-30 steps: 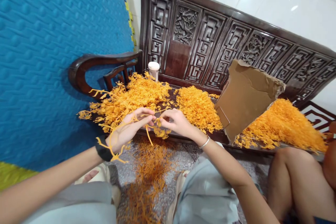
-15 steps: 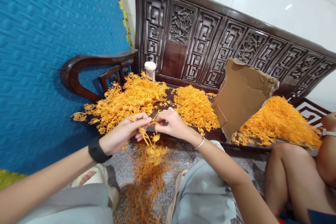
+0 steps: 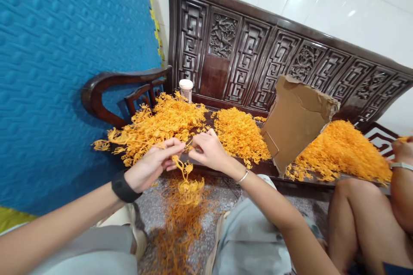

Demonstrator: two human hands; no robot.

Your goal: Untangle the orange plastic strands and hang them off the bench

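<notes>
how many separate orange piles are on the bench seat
3. One big loose pile at the armrest end, a denser pile in the middle, and one pile beyond the cardboard sheet, which may hide part of it. More orange bits lie on the floor below.
</notes>
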